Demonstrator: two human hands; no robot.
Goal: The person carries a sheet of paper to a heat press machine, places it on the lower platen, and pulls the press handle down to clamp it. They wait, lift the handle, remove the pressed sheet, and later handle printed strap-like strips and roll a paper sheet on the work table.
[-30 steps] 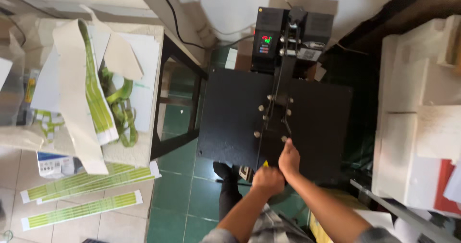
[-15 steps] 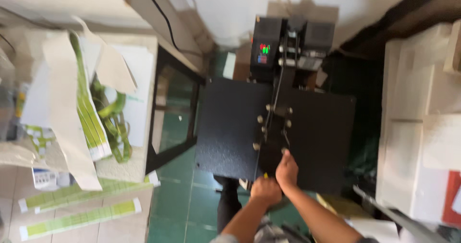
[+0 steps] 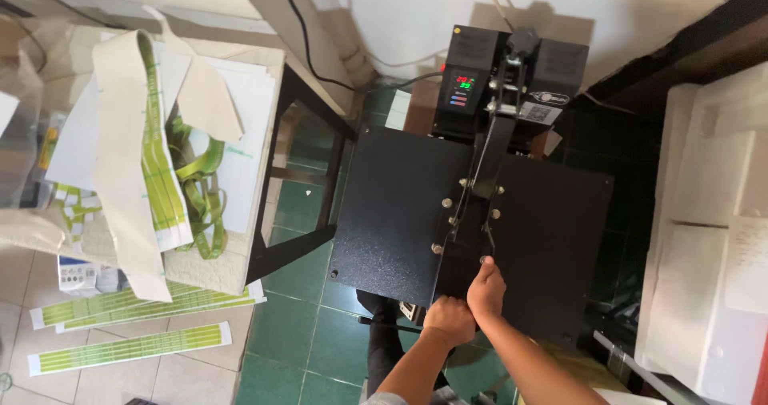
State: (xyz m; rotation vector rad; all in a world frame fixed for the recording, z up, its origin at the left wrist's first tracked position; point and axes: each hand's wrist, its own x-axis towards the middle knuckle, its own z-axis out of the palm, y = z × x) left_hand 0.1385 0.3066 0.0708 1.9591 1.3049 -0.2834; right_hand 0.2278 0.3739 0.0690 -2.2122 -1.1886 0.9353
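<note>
Both hands are gripping the heat press handle [image 3: 472, 253]: left hand [image 3: 449, 320] is clenching it, right hand [image 3: 486, 290] is wrapping around it. The pressing step is seemingly underway.

There is one view only, from the camera on my head, so nothing is shared with a second view. It looks almost straight down from well above, tilted a little forward toward the wall at the top edge. The press [image 3: 472, 229] sits just right of centre, seen from over its flat top, its control box [image 3: 468, 81] farthest from me. My arms enter from the bottom edge, left hand [image 3: 449, 320] and right hand [image 3: 486, 290] near the lower middle. The table [image 3: 264, 77] fills the left side, the floor [image 3: 304, 349] far below, white boxes [image 3: 712, 237] along the right edge
</note>
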